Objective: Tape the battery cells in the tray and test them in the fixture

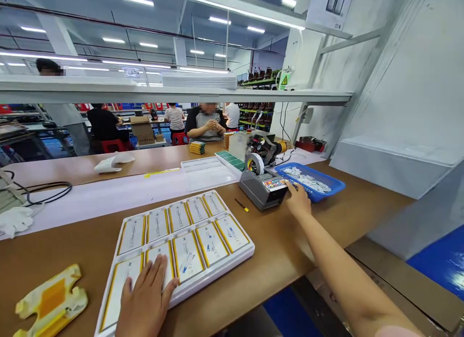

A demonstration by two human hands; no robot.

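Observation:
My left hand (147,291) lies flat with fingers spread on the flat white, yellow-edged battery cells (188,255) in a white tray (213,275). The cells lie in two rows, with printed marks; some show blue smears. My right hand (299,199) reaches out to the grey tape dispenser (259,191), its fingertips at the right end beside the colourful panel. Its index finger looks stretched out; the other fingers are partly hidden, and no held thing shows. A white tape roll (254,164) sits at the back of the dispenser.
Right of the dispenser stands a blue basket (335,186) with white pieces. A small yellow-tipped tool (242,205) lies near the tray. A yellow-taped white piece (52,298) lies at front left, a white glove (16,222) behind it. A person (206,122) sits across the bench under the shelf (145,96).

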